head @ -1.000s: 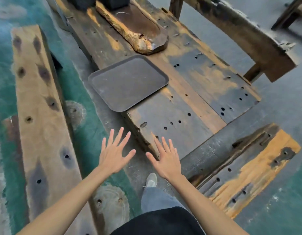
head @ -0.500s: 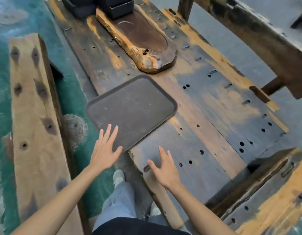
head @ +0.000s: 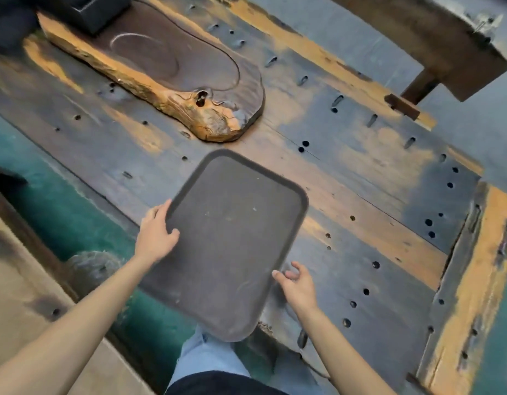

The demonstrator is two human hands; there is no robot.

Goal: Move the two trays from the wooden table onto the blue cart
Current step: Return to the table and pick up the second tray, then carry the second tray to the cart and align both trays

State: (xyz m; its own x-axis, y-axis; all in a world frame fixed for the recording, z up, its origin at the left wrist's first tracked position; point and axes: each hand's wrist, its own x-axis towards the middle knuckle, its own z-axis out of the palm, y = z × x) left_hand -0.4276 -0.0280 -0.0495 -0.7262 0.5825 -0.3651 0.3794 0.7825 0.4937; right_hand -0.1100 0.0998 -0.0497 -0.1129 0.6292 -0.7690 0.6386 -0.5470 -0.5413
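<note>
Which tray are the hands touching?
The flat dark rectangular tray, sticking out over the table edge. The carved wooden tray lies farther away, untouched.

Both arms are bare from the bottom edge of the view up to the hands, with no sleeves, watch or rings showing. The left hand (head: 156,233) and right hand (head: 299,286) wear no gloves. Below them show light blue jeans (head: 206,357) and a dark top's hem (head: 218,384).

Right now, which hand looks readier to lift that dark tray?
Left, probably. The left hand already lies over the dark tray at its rim, thumb on top; the right hand only nears the opposite edge, fingers curled.
</note>
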